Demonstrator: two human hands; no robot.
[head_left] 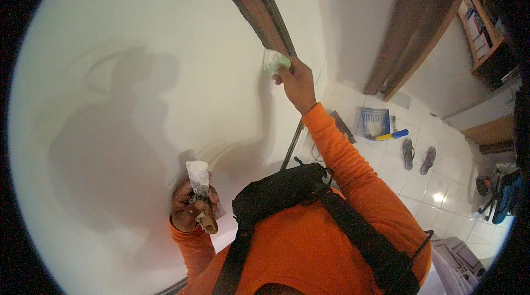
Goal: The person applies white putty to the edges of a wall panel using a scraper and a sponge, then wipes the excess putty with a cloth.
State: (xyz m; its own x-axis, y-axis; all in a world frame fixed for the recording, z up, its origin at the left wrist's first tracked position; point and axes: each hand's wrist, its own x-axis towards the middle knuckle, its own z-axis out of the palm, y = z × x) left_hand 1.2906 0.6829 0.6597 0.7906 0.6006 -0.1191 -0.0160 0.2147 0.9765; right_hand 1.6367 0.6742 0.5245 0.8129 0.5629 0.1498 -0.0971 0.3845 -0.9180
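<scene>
My right hand is stretched out to the upper middle and pinches a small flat scraper, pale green with a whitish edge. That scraper is up against the white wall, right beside the brown wooden frame. Lower and to the left, my left hand is closed round a putty knife with a wooden handle. White paste coats its blade, which points up and away from me. Something pale shows behind the left fingers, too unclear to name.
On the tiled floor to the right lie a blue paint tray, a yellow-and-blue handled tool and a pair of flip-flops. A brown door frame rises beyond. A shelf hangs at far right.
</scene>
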